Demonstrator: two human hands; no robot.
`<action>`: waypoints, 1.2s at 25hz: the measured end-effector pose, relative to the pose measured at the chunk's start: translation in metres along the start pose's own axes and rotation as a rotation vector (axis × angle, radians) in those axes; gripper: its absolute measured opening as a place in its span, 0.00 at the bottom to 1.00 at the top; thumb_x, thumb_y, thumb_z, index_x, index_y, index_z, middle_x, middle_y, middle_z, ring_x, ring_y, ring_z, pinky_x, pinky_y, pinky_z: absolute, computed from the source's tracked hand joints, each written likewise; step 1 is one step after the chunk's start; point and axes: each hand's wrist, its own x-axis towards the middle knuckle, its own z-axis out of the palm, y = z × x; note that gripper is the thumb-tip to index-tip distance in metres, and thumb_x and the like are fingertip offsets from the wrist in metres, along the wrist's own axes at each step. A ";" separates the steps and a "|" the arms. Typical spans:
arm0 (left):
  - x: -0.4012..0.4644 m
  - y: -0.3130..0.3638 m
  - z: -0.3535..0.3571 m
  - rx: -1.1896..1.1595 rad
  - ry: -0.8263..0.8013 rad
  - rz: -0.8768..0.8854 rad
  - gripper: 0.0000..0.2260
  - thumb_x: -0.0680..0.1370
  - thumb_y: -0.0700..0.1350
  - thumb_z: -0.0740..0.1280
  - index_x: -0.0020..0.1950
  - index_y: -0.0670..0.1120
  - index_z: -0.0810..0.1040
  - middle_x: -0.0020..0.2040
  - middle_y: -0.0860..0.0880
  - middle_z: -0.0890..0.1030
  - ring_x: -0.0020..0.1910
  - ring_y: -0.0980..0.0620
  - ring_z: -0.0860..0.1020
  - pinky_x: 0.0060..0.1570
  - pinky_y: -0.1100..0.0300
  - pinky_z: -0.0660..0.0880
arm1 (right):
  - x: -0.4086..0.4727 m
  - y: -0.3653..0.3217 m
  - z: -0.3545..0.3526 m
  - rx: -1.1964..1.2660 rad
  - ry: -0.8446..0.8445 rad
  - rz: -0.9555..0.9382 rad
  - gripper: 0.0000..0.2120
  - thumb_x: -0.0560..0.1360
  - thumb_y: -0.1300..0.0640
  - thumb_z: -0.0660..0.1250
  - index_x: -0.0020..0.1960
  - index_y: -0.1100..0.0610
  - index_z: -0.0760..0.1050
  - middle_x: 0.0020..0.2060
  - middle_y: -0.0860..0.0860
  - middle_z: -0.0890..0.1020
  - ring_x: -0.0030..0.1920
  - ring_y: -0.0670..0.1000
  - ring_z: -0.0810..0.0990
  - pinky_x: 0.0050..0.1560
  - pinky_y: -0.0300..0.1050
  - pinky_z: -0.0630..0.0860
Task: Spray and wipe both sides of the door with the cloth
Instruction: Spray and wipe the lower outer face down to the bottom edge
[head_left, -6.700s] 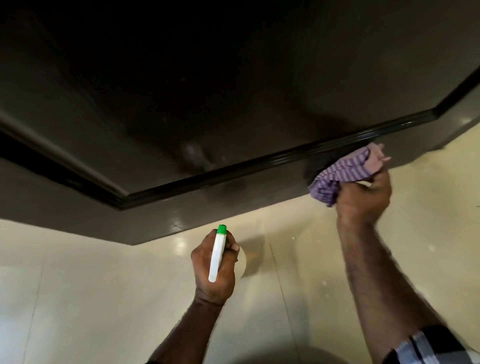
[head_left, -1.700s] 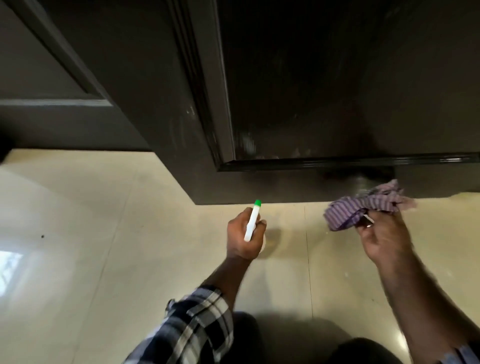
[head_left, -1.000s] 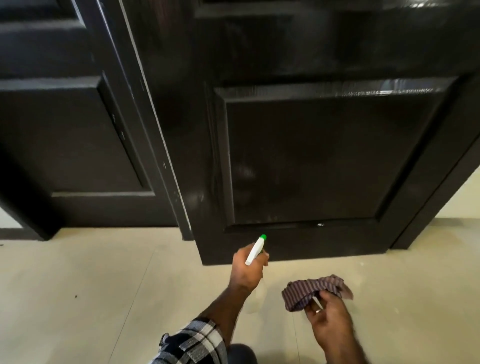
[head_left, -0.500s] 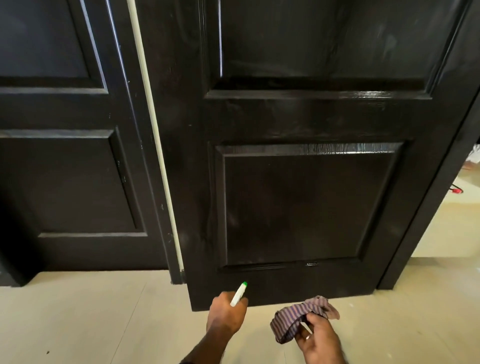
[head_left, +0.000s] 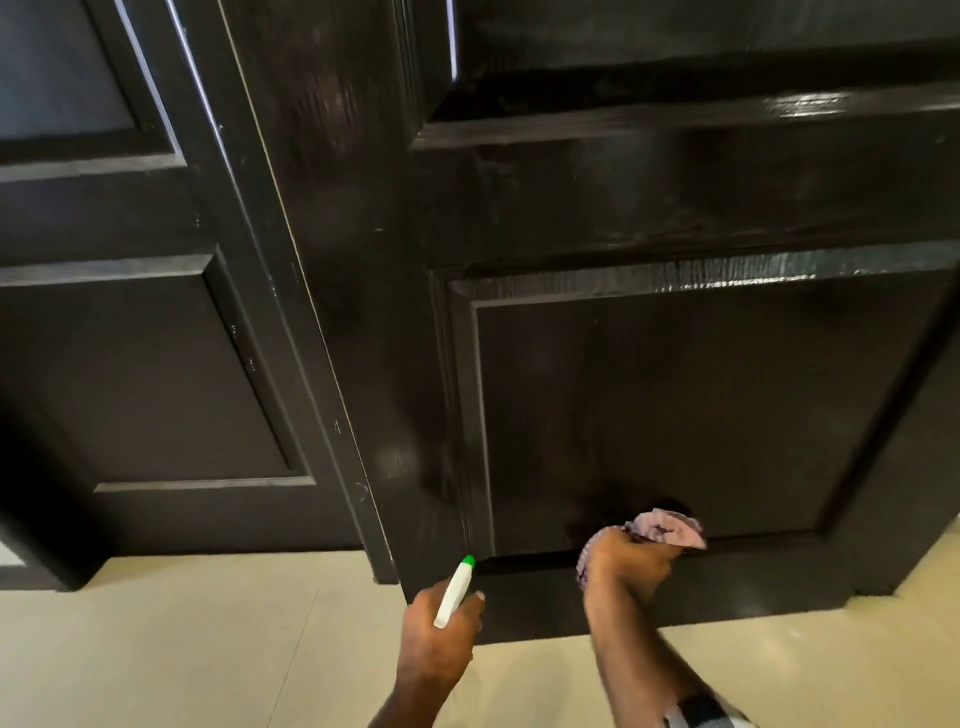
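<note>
There were two dark panelled door leaves, one door (head_left: 675, 218) to the right and another door leaf (head_left: 130, 338) to the left, one cloth (head_left: 667, 530), one spray bottle (head_left: 454, 590) and two hands: left hand (head_left: 434, 639), right hand (head_left: 623, 564).

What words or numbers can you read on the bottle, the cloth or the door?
None can be read.
spray bottle, gripped by the left hand: plain white side with a green tip, no label showing.
cloth, held by the right hand: only stripes, no writing.
door: dark panels with glare, no sign or number.
</note>
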 end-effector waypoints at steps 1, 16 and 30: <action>0.003 0.003 -0.005 -0.005 0.021 0.014 0.16 0.79 0.46 0.75 0.63 0.48 0.73 0.50 0.43 0.83 0.47 0.45 0.84 0.38 0.54 0.83 | -0.020 0.013 0.019 -0.036 0.012 0.025 0.26 0.79 0.62 0.71 0.75 0.61 0.68 0.63 0.68 0.80 0.60 0.72 0.82 0.60 0.65 0.81; -0.005 0.160 0.039 -0.119 -0.222 0.290 0.16 0.78 0.42 0.76 0.52 0.29 0.79 0.32 0.36 0.81 0.27 0.46 0.77 0.30 0.62 0.75 | -0.033 -0.199 -0.041 -0.003 -0.203 -1.358 0.04 0.82 0.56 0.73 0.52 0.51 0.87 0.59 0.46 0.79 0.55 0.45 0.81 0.56 0.45 0.81; -0.033 0.282 0.033 -0.279 -0.402 0.458 0.09 0.75 0.42 0.71 0.36 0.39 0.83 0.30 0.38 0.80 0.26 0.47 0.76 0.28 0.58 0.72 | -0.038 -0.248 -0.084 -0.528 -0.415 -1.624 0.17 0.77 0.52 0.78 0.63 0.53 0.80 0.59 0.57 0.79 0.51 0.56 0.84 0.47 0.49 0.85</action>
